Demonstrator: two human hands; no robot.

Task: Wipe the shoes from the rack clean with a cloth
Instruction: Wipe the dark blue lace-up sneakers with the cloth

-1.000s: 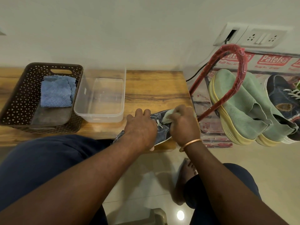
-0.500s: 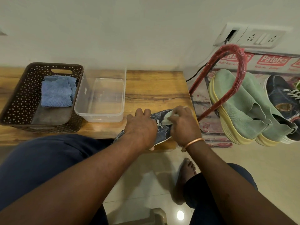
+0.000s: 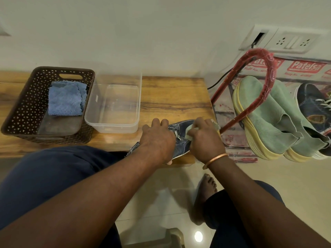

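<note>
A dark blue denim sneaker (image 3: 181, 140) with white laces lies on the front right part of the wooden table (image 3: 170, 97). My left hand (image 3: 158, 140) grips it over the top and holds it down. My right hand (image 3: 206, 138) pinches a pale green cloth (image 3: 189, 132) against the shoe's toe end. Most of the cloth is hidden under my fingers. On the red rack (image 3: 258, 83) to the right lean two light green slip-on shoes (image 3: 265, 111) and another dark blue sneaker (image 3: 315, 106).
A brown perforated basket (image 3: 23, 104) at the table's left holds a folded blue cloth (image 3: 65, 98). A clear plastic tub (image 3: 112, 104) stands beside it. A wall socket (image 3: 286, 40) with a black cable is above the rack. My bare foot (image 3: 206, 190) rests on the tiled floor.
My right hand with the cloth has shifted slightly along the shoe's toe end, back and forth. My left hand and the shoe have stayed in place.
</note>
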